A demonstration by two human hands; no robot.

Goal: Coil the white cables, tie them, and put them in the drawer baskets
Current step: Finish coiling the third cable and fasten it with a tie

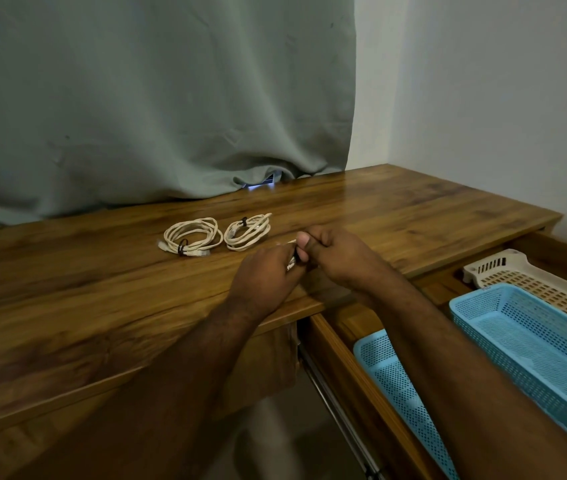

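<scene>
Head view is showing a glossy, grained wooden desk (102, 271) with a grey-green curtain (136, 98) draping in soft folds onto its far edge. Two white cables are lying on the wood as round coils, each cinched by a dark tie: the left coil (192, 235) is sitting at about ten o'clock from the hands, the right coil (248, 232) at about eleven o'clock, just beside the first and near the fingers. The left hand (264, 271) and right hand (341, 258) are meeting knuckle to knuckle above the desk's front edge, fingers curled, pinching between them a small bit of white cable (290, 263) with something dark at the pinch; most of it is hidden by the hands, so its shape cannot be told. At four o'clock an open drawer (330, 344) is holding three perforated plastic baskets: a narrow blue basket (393, 382) partly under the right forearm, a wider blue basket (531, 344) whose visible floor is bare, and a beige basket (531, 278) at two o'clock, also showing nothing inside.
</scene>
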